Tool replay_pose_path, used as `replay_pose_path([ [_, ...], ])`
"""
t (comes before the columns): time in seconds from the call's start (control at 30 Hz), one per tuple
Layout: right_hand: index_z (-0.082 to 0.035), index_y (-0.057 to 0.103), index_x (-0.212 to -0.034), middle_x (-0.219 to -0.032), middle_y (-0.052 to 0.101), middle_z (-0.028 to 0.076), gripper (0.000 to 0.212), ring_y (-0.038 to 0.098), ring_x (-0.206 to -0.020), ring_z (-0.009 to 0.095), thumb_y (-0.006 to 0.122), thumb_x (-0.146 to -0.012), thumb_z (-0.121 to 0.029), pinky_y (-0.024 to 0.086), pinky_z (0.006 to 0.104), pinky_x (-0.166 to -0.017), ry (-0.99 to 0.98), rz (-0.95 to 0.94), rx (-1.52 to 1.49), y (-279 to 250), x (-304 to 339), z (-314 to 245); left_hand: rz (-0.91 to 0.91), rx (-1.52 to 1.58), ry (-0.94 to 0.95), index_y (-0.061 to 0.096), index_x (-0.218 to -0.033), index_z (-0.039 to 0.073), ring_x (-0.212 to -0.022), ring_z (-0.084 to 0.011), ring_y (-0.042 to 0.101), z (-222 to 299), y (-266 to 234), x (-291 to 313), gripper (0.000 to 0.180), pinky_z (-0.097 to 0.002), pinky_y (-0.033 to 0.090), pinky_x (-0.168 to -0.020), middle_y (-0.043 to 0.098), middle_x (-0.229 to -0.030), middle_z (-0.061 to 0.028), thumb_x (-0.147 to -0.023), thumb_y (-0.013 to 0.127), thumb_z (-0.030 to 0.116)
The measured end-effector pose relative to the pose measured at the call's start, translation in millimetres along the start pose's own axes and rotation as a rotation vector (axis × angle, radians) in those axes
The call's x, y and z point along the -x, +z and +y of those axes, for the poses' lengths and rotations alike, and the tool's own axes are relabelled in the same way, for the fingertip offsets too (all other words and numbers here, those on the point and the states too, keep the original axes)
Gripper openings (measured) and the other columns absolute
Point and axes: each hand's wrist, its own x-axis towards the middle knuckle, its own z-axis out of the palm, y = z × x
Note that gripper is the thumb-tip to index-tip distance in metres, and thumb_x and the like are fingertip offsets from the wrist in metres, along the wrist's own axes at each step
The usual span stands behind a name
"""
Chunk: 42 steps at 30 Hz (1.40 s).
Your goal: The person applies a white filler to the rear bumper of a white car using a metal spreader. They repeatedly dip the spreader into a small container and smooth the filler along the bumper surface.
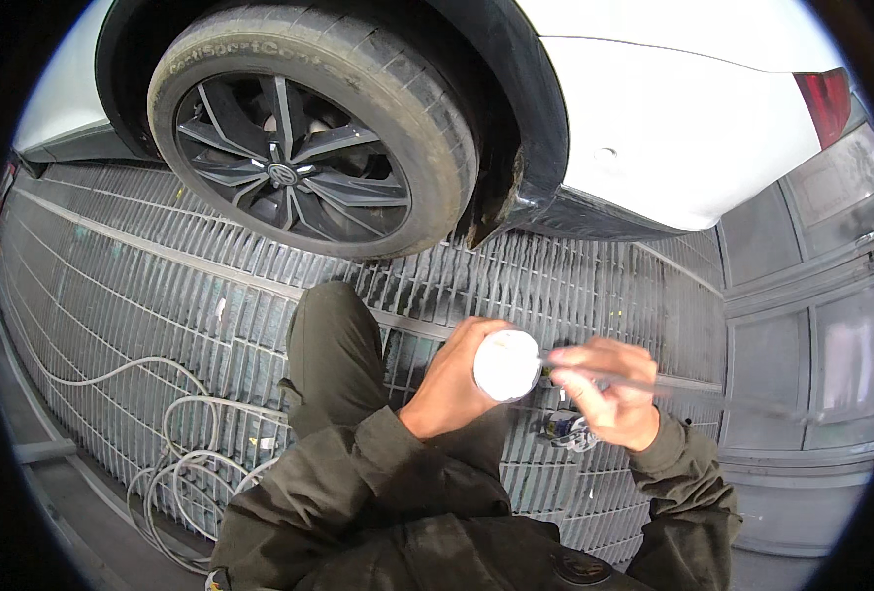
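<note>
Wears dark olive sleeves (pixel 688 492) at the near edge, above a slatted metal floor (pixel 250 340). Has a pale hose (pixel 203 399) in loose coils at near left. Holds a round white cup (pixel 507 365) at the centre of the scene, with the left hand (pixel 452 384) curled firmly around its left side. Pinches a long thin rod (pixel 693 393) between thumb and fingertips of the right hand (pixel 609 389), just right of the cup; aims 1 end at the rim and the other off to the right (blurred along most of its length). Cannot tell whether tip and rim touch. Has a small crumpled clump (pixel 573 431) on the floor just below the right hand, and 1 bent trouser leg (pixel 334 355) left of the cup. Faces, farther off, a wheel (pixel 281 174) with dark spokes at far left, grey panels (pixel 767 241) at right, and a white car (pixel 673 108) with 1 red tail light (pixel 827 103) at far right.
</note>
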Motion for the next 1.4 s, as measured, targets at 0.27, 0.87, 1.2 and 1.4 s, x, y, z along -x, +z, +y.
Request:
replay_pose_path([
  [0.27,-0.009,0.071,-0.111,-0.099,0.074,0.011,0.029,0.070,-0.071,0.023,0.076,-0.083,-0.002,0.057,0.0351,-0.056,-0.165,-0.127,0.075,-2.2,-2.8,-8.3,0.046,0.132,-0.079,0.055,-0.123,0.004,-0.109,-0.0336,0.067,1.7,1.0,-1.6,0.068,-0.0410,0.053,-0.092,0.068,-0.116,-0.0153,-0.070,0.093,0.021],
  [0.87,-0.002,0.074,-0.097,-0.095,0.076,0.012,0.012,0.069,-0.064,0.024,0.077,-0.086,-0.004,0.055,0.0318,-0.053,-0.202,-0.054,0.080,3.9,-0.5,-4.6,-0.021,0.128,-0.101,0.055,-0.127,0.003,-0.115,-0.0288,0.065,-0.3,0.8,-0.8,0.072,-0.0386,0.051,-0.096,0.063,-0.121,-0.0143,-0.068,0.094,0.019],
  [1.2,-0.002,0.074,-0.098,-0.097,0.075,0.011,0.020,0.070,-0.067,0.024,0.079,-0.078,-0.002,0.057,0.0332,-0.057,-0.248,0.032,0.039,3.8,2.7,-1.1,-0.053,0.053,-0.051,0.053,-0.130,0.002,-0.113,-0.0282,0.066,-1.9,2.7,-0.7,0.076,-0.0387,0.052,-0.095,0.065,-0.120,-0.0137,-0.069,0.094,0.021],
  [1.4,-0.001,0.072,-0.098,-0.099,0.074,0.010,0.019,0.069,-0.067,0.021,0.079,-0.080,-0.002,0.055,0.0318,-0.056,-0.222,0.026,0.090,-1.6,4.1,-3.8,-0.038,0.081,-0.068,0.052,-0.130,0.002,-0.113,-0.0286,0.066,-2.0,5.8,1.4,0.076,-0.0390,0.052,-0.095,0.064,-0.120,-0.0145,-0.069,0.094,0.021],
])
